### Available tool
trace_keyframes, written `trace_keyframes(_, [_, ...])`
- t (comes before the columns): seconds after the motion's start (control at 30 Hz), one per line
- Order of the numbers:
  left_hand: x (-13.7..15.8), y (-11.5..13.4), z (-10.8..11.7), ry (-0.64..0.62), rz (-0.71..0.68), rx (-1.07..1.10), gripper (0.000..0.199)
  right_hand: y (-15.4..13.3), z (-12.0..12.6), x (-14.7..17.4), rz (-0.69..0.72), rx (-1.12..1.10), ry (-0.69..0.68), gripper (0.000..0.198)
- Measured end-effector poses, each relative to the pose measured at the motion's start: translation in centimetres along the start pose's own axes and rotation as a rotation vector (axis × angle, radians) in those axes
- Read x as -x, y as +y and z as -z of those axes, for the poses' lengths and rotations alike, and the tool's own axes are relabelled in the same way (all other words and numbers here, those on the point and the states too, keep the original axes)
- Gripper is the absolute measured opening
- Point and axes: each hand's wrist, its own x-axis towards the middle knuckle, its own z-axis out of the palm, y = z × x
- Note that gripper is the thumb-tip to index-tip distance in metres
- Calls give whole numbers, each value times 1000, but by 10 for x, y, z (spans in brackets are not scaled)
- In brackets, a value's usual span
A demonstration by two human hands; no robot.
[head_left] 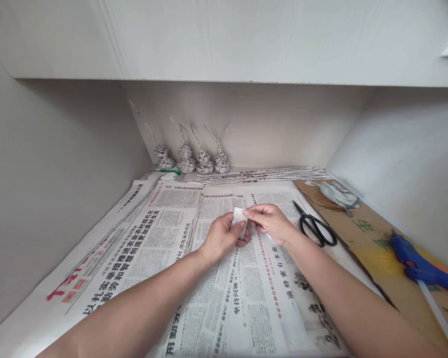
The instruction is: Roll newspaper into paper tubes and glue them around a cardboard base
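A small white piece of paper (240, 214) is pinched between my two hands above the newspaper. My left hand (222, 234) has its thumb over the lower part of the piece, with the fingers behind it. The thumb and forefinger of my right hand (271, 221) grip its upper right edge. Below the right palm a thin white bit pokes out, too small to name. Printed newspaper sheets (171, 219) lie under both hands. To the right of my right hand rest black-handled scissors (313, 228), blades pointing away from me.
Several gourd-shaped woven paper pieces (204, 163) with thin stems stand along the back wall. Rolled paper sticks (269, 174) lie beside them. On the right, brown cardboard (362, 243) carries a blue glue gun (421, 266) and a crumpled whitish bundle (338, 194). A white panel (224, 40) overhangs the nook.
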Motion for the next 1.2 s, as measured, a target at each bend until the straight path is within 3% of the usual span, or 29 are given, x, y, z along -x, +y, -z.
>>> trace_keyframes(0.33, [1,0,0,-4,-5,-22,32,2,-8,2,120,87,73,29])
trace_keyframes(0.63, [-1,4,1,40,28,54,37,5,-8,0,160,121,154,41])
trace_keyframes(0.7, [-1,5,1,46,40,75,36,2,-3,0,124,79,127,40])
trace_keyframes(0.9, [-1,7,1,16,67,103,34,-3,9,0,51,69,-129,40])
trace_keyframes(1.2, [-1,5,1,2,34,21,32,-4,-1,2,85,71,-72,29])
